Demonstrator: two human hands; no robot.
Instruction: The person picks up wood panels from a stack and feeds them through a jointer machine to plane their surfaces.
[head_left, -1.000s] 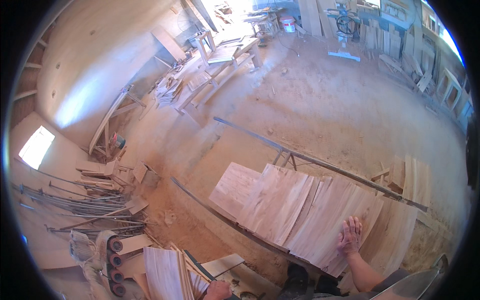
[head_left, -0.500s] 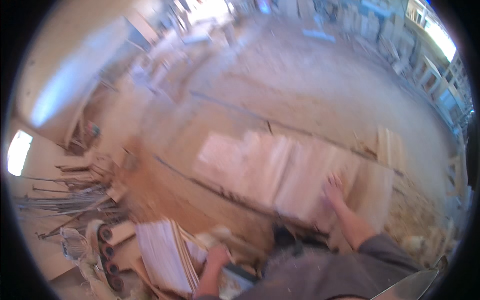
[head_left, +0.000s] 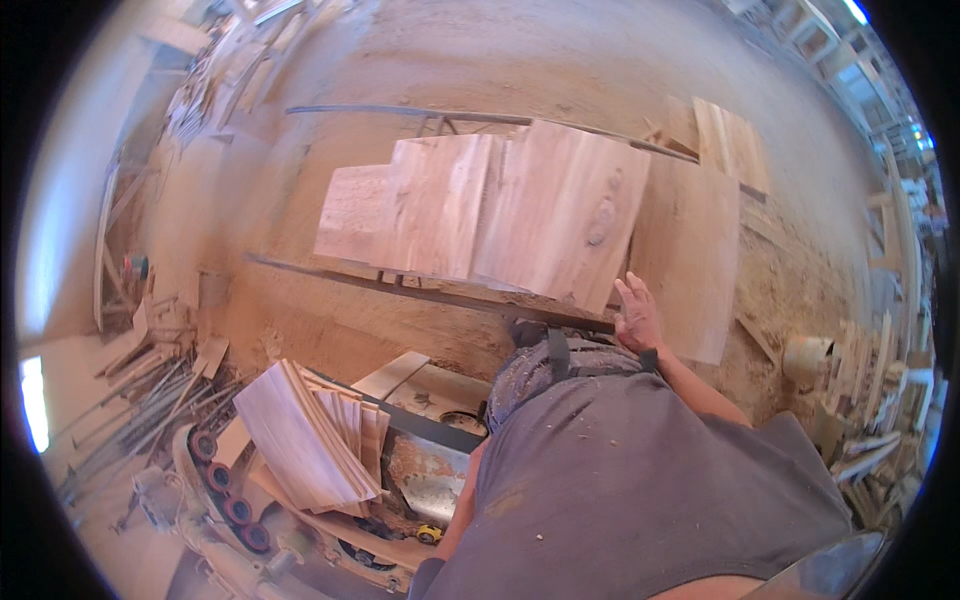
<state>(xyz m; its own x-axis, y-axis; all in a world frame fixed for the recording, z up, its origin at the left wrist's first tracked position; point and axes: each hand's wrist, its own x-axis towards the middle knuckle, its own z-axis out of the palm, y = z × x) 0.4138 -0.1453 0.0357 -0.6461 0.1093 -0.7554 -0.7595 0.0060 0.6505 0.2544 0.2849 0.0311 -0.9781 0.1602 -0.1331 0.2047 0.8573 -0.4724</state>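
Note:
My right hand [head_left: 640, 315] is open, its fingers stretched out at the lower edge of a wide wooden panel [head_left: 570, 215] with a dark knot. I cannot tell whether the fingertips touch the wood. Beside that hand lies a browner panel [head_left: 690, 250], and further left are a paler panel [head_left: 440, 205] and a smaller one [head_left: 350, 210]. My left forearm [head_left: 463, 515] hangs by my side, its hand and fingers hidden by my shirt. Nearest to that arm is a rusty metal machine part [head_left: 425, 475], with a fanned stack of wooden boards [head_left: 300, 435] left of it.
The panels rest across two long rails, the near rail [head_left: 400, 287] and the far rail [head_left: 330, 109]. Another panel [head_left: 732, 145] leans beyond them. A row of rollers [head_left: 220, 480] edges the machine at lower left. Wood offcuts [head_left: 150, 390] lie at left, and scraps [head_left: 850, 390] at right.
The view has swung downward and right. My right hand has come off the panel's face to its near edge. My left hand, earlier beside the board stack, has drawn back against my body.

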